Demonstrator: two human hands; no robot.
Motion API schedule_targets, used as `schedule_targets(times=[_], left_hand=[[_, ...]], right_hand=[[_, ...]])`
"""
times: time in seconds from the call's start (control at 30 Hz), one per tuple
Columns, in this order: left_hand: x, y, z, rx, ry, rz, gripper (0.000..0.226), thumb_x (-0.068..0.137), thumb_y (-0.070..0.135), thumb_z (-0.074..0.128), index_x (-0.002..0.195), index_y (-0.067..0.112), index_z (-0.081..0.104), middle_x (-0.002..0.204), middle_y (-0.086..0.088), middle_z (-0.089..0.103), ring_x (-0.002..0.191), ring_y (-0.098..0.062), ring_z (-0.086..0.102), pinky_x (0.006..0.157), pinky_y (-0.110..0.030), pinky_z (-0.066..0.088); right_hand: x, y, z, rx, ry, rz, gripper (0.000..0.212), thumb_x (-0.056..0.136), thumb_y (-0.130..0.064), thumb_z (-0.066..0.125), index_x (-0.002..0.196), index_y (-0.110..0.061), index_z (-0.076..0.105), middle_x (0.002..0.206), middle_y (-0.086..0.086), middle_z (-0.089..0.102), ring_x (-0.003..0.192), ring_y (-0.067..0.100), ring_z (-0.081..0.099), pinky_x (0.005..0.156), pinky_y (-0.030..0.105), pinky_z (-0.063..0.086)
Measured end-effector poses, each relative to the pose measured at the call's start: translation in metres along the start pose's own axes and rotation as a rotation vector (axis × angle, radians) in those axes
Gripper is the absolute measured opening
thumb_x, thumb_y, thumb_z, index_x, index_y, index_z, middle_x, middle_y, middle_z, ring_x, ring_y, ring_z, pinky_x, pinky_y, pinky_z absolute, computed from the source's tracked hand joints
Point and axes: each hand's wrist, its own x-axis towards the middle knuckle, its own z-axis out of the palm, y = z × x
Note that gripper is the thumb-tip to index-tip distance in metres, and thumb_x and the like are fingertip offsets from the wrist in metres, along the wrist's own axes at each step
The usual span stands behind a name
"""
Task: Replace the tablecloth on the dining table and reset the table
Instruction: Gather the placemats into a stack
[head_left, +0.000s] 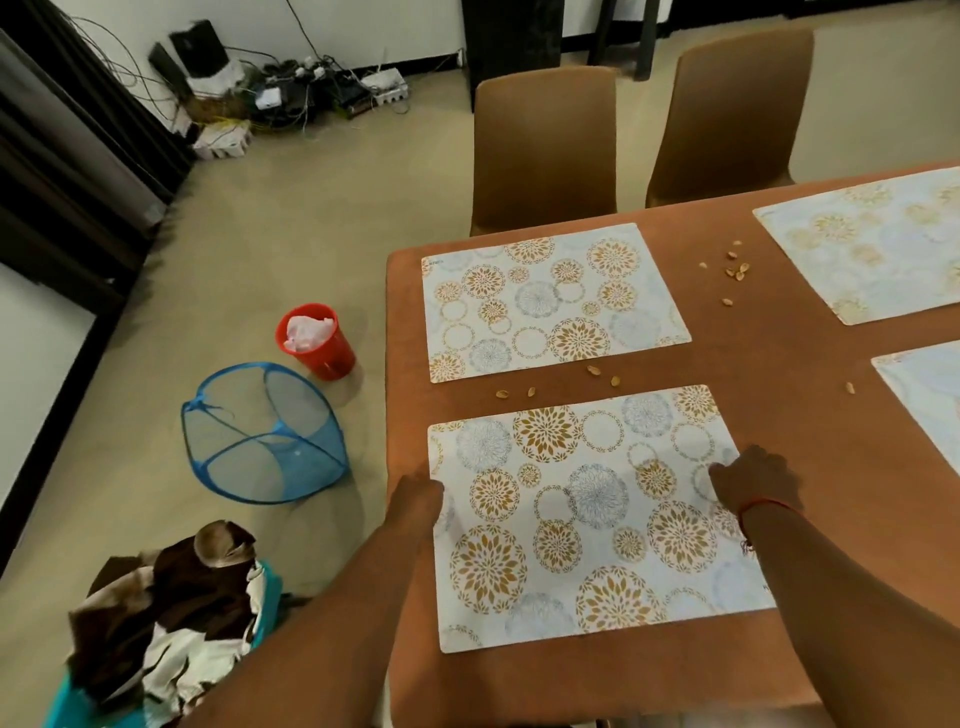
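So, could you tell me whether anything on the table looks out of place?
Yes: peanut shells lie scattered on the brown tablecloth between the placemats, with more near the front one.

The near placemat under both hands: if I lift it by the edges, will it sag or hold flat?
The near placemat looks thin and lies dead flat, so it probably bends but won't crumple. Its surface seems smooth, so it may slide on the brown tablecloth when pushed. The left hand and right hand sit at opposite edges, which should limit sagging.
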Motion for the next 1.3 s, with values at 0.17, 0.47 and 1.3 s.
schedule_targets(times=[0.17, 0.47, 1.3], left_hand=[[-0.016, 0.006, 0.002, -0.01, 0.03, -0.006, 0.033, 0.068, 0.005, 0.05, 0.092, 0.003, 0.072, 0.097, -0.02, 0.073, 0.086, -0.039, 0.071, 0.072, -0.045, 0.059], [-0.062, 0.018, 0.003, -0.23, 0.041, -0.012, 0.022, 0.097, 0.008, 0.045, 0.097, 0.005, 0.067, 0.082, -0.01, 0.07, 0.068, -0.023, 0.066, 0.057, -0.026, 0.049], [-0.099, 0.073, -0.043, -0.131, -0.125, 0.7, 0.032, 0.1, 0.001, 0.05, 0.125, 0.018, 0.059, 0.123, -0.001, 0.065, 0.112, -0.02, 0.06, 0.107, -0.04, 0.044]], right_hand=[[0.009, 0.002, 0.004, 0.067, 0.0, 0.035, 0.061, 0.092, -0.033, 0.058, 0.139, -0.001, 0.036, 0.14, 0.027, 0.037, 0.125, 0.052, 0.041, 0.101, 0.054, 0.039], [0.021, 0.01, 0.0, 0.299, -0.024, 0.076, 0.065, 0.092, -0.03, 0.06, 0.141, 0.004, 0.035, 0.136, 0.03, 0.049, 0.122, 0.047, 0.049, 0.101, 0.051, 0.042], [-0.159, 0.069, -0.044, 0.769, 0.14, 0.0, 0.03, 0.101, -0.034, 0.054, 0.104, -0.006, 0.063, 0.103, 0.019, 0.066, 0.078, 0.024, 0.057, 0.069, 0.03, 0.044]])
